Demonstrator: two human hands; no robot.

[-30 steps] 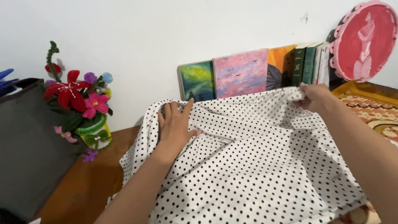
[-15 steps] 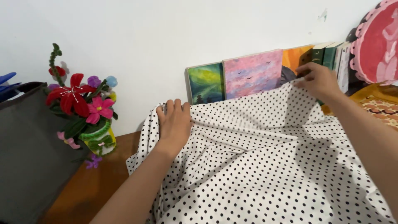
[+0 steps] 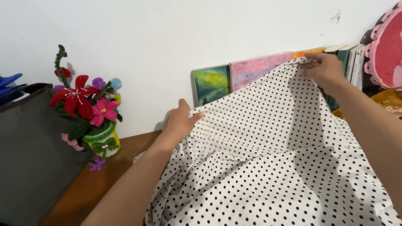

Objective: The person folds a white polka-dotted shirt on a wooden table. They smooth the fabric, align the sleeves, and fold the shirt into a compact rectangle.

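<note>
Both hands are pinching the top edge of a white cloth with black polka dots. The left hand grips the edge low and near the middle, and the right hand grips a corner lifted high toward the wall. So the cloth hangs as a slanted sheet from those two points, with the rest pooled over the wooden bench and running off the bottom of the view.

My read is that this is the lift-and-spread part of handling it, getting the edge taut. Whatever comes after, the two hands probably need to come level, since the edge slopes a lot right now.

Stuff around it: a row of small painted canvases leaning on the wall right behind the raised edge, books beside them, and a pink scalloped round piece far right. A pot of bright craft flowers sits left of the cloth, near but apart, with a dark grey bag further left. The canvases look easiest to knock, being just behind the fabric.
</note>
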